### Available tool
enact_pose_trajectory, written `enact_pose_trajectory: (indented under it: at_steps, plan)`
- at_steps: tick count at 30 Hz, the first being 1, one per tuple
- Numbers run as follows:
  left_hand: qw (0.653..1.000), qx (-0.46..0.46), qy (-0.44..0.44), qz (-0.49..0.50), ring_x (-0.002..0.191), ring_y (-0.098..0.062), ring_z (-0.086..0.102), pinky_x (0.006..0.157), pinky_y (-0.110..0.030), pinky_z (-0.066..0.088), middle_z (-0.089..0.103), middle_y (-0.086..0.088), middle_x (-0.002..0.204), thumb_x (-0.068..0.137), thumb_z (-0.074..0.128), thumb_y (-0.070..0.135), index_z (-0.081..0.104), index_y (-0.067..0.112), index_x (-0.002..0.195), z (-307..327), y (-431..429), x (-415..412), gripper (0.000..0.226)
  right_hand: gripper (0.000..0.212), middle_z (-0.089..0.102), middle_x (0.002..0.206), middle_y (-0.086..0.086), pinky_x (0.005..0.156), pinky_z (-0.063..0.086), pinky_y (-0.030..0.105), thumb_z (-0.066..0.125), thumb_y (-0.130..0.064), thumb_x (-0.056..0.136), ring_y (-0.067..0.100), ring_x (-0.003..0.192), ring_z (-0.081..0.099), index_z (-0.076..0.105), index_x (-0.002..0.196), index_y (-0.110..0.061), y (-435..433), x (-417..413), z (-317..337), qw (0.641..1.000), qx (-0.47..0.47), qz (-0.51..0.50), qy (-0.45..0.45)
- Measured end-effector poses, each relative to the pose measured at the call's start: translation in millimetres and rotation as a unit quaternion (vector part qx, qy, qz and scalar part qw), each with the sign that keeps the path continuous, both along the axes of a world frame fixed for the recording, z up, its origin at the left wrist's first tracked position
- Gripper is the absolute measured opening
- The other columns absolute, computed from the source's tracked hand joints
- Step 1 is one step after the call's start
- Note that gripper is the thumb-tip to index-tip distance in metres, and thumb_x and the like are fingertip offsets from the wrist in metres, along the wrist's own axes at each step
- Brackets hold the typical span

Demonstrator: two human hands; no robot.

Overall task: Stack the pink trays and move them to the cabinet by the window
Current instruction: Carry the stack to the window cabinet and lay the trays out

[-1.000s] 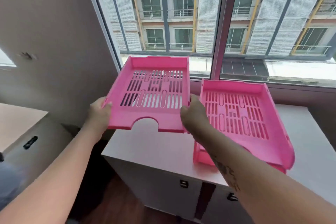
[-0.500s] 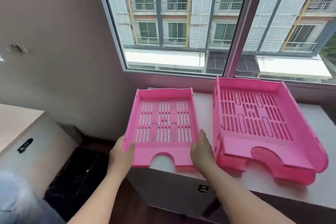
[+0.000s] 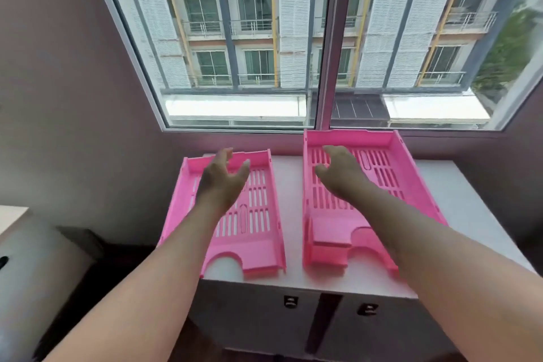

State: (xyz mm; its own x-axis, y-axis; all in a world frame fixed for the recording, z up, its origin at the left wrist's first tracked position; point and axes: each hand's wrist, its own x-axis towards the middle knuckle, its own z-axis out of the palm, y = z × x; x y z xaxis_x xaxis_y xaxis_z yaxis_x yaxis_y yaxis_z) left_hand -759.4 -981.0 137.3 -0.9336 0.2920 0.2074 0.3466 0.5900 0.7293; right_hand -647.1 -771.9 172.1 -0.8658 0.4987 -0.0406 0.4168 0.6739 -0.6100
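A single pink tray (image 3: 255, 232) lies flat on the left part of the white cabinet top (image 3: 289, 185) under the window. To its right rests a taller stack of pink trays (image 3: 338, 244). My left hand (image 3: 221, 181) hovers over the single tray with fingers spread and holds nothing. My right hand (image 3: 338, 173) hovers over the back of the stack, fingers apart and empty. Both forearms hide parts of the trays.
The cabinet has two front doors with dark handles (image 3: 290, 301). The window (image 3: 293, 47) rises just behind the trays. A wall stands to the left, and a pale low unit (image 3: 32, 267) sits at the lower left. Bare cabinet top (image 3: 458, 191) shows right of the stack.
The single tray went from held in the air to lying on the cabinet beside the stack. Both hands let go of it and now hover open above the trays.
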Motion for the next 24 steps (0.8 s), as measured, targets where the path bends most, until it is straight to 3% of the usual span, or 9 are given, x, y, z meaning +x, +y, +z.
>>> enact_pose_trajectory:
  at_steps: [3, 6, 9, 12, 14, 15, 17, 20, 24]
  plan:
    - [0.996, -0.021, 0.036, -0.075, 0.122, -0.031, 0.056, 0.097, -0.046, 0.049, 0.058, -0.017, 0.137, 0.091, 0.059, 0.042, 0.045, 0.010, 0.141, 10.7, 60.4, 22.7, 0.061, 0.056, 0.040, 0.155, 0.018, 0.110, 0.041, 0.043, 0.051, -0.015, 0.096, 0.035, 0.135, 0.047, 0.040, 0.150, -0.005, 67.1, 38.1, 6.8, 0.996, 0.028, -0.090, -0.005]
    - [0.994, -0.032, 0.045, -0.097, 0.121, -0.033, 0.056, 0.096, -0.046, 0.049, 0.058, -0.019, 0.136, 0.090, 0.060, 0.043, 0.044, 0.009, 0.141, 15.9, 100.9, 40.2, 0.063, 0.046, 0.052, 0.140, 0.019, 0.087, 0.051, 0.041, 0.049, -0.017, 0.094, 0.037, 0.109, 0.058, 0.054, 0.138, -0.005, 115.3, 69.6, 3.5, 0.986, 0.038, -0.163, -0.007]
    - [0.994, -0.045, 0.003, -0.096, 0.124, -0.031, 0.054, 0.099, -0.046, 0.048, 0.055, -0.015, 0.140, 0.089, 0.060, 0.043, 0.043, 0.010, 0.143, 1.8, 114.5, 55.4, 0.065, 0.042, 0.053, 0.135, 0.019, 0.080, 0.047, 0.037, 0.049, -0.016, 0.095, 0.035, 0.099, 0.058, 0.056, 0.134, -0.004, 131.4, 93.7, -14.9, 0.983, 0.022, -0.181, -0.021]
    - [0.992, -0.009, -0.110, -0.066, 0.124, -0.028, 0.055, 0.101, -0.045, 0.047, 0.055, -0.012, 0.139, 0.090, 0.060, 0.039, 0.044, 0.009, 0.142, -26.8, 113.7, 73.0, 0.062, 0.030, 0.059, 0.123, 0.020, 0.072, 0.043, 0.033, 0.048, -0.009, 0.092, 0.031, 0.087, 0.053, 0.059, 0.120, -0.004, 130.1, 113.8, -44.3, 0.982, -0.008, -0.187, -0.017]
    - [0.987, 0.008, -0.152, -0.054, 0.109, -0.028, 0.063, 0.087, -0.038, 0.053, 0.065, -0.007, 0.121, 0.092, 0.058, 0.029, 0.056, 0.010, 0.129, -43.5, 115.1, 85.5, 0.042, 0.028, 0.063, 0.115, 0.018, 0.064, 0.041, 0.030, 0.044, -0.004, 0.092, 0.030, 0.083, 0.053, 0.055, 0.118, -0.006, 127.1, 121.5, -62.6, 0.978, -0.043, -0.205, -0.019]
    - [0.988, 0.004, -0.147, -0.051, 0.094, -0.028, 0.065, 0.071, -0.032, 0.055, 0.069, -0.004, 0.104, 0.093, 0.055, 0.022, 0.062, 0.011, 0.113, -48.5, 116.9, 89.3, 0.024, 0.031, 0.064, 0.114, 0.018, 0.066, 0.042, 0.030, 0.041, -0.002, 0.092, 0.031, 0.083, 0.054, 0.054, 0.121, -0.006, 126.6, 123.0, -68.0, 0.974, -0.063, -0.217, -0.018]
    - [0.992, -0.006, -0.119, -0.035, 0.067, -0.024, 0.058, 0.047, -0.023, 0.040, 0.062, 0.001, 0.074, 0.092, 0.050, 0.012, 0.061, 0.009, 0.086, -49.0, 123.2, 90.9, 0.012, 0.038, 0.064, 0.109, 0.016, 0.069, 0.044, 0.031, 0.036, 0.001, 0.091, 0.031, 0.084, 0.055, 0.056, 0.122, -0.008, 130.1, 121.8, -68.6, 0.967, -0.095, -0.237, -0.003]
    - [0.995, 0.001, -0.094, -0.024, 0.054, -0.019, 0.046, 0.045, -0.026, 0.031, 0.055, -0.003, 0.065, 0.090, 0.050, 0.009, 0.058, 0.001, 0.077, -35.0, 133.4, 90.3, 0.017, 0.035, 0.062, 0.091, 0.006, 0.052, 0.038, 0.024, 0.035, 0.001, 0.088, 0.020, 0.069, 0.055, 0.059, 0.110, -0.015, 146.8, 122.1, -57.9, 0.963, -0.118, -0.240, 0.032]
    - [0.996, 0.016, -0.071, -0.059, 0.050, -0.015, 0.032, 0.044, -0.027, 0.023, 0.043, -0.004, 0.058, 0.086, 0.050, 0.010, 0.044, 0.009, 0.065, -21.5, 167.3, 112.5, 0.022, 0.033, 0.058, 0.083, -0.001, 0.050, 0.040, 0.024, 0.038, -0.002, 0.089, 0.019, 0.065, 0.055, 0.058, 0.105, -0.022, 180.6, 155.1, -47.6, 0.961, -0.099, -0.252, 0.049]
